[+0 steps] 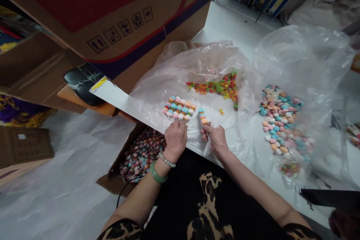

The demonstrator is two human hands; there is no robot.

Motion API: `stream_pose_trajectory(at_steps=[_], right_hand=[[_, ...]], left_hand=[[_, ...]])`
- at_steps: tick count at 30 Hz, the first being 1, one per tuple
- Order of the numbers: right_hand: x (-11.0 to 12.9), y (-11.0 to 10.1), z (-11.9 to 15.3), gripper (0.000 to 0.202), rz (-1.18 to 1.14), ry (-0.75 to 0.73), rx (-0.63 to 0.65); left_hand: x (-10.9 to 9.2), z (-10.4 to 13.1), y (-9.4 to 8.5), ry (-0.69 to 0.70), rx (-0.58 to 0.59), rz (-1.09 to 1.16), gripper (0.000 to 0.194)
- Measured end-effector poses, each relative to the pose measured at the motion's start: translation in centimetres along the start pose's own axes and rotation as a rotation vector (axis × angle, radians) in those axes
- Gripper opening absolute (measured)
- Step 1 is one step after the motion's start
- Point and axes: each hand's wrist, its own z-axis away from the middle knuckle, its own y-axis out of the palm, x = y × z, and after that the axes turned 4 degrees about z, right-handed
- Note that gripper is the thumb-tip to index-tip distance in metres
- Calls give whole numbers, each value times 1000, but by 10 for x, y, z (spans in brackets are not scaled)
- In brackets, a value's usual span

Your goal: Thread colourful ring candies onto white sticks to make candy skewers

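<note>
Several candy skewers [179,108], strung with pastel and gummy pieces, lie side by side on clear plastic at the table's front edge. My left hand [176,138], wearing a bead bracelet and a green bangle, is closed with its fingertips at the near side of this row; whatever they pinch is hidden. To the right, my right hand [217,138] grips an upright candy skewer [202,116] with blue, white and orange pieces. White sticks or strips [207,148] also show in that grip. Beyond the hands, small red, orange and green gummies [222,87] are heaped on the plastic.
Pastel candies [277,120] lie in a clear plastic bag [306,52] on the right. Below the table edge stands an open carton [111,182] holding many wrapped candies [143,153]. A large cardboard box [135,50] rises at the back left.
</note>
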Motion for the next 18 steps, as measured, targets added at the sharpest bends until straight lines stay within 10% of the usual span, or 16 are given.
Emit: stream_pose_trajectory(at_steps=[10, 15, 18], right_hand=[[-7, 59, -25, 8, 464, -15, 184], [-1, 58, -28, 14, 495, 6, 264], [3, 41, -7, 8, 432, -11, 336]], left_hand=[[22, -9, -11, -109, 137, -161, 35], [26, -17, -32, -104, 237, -95, 27], [8, -7, -45, -122, 106, -30, 27]])
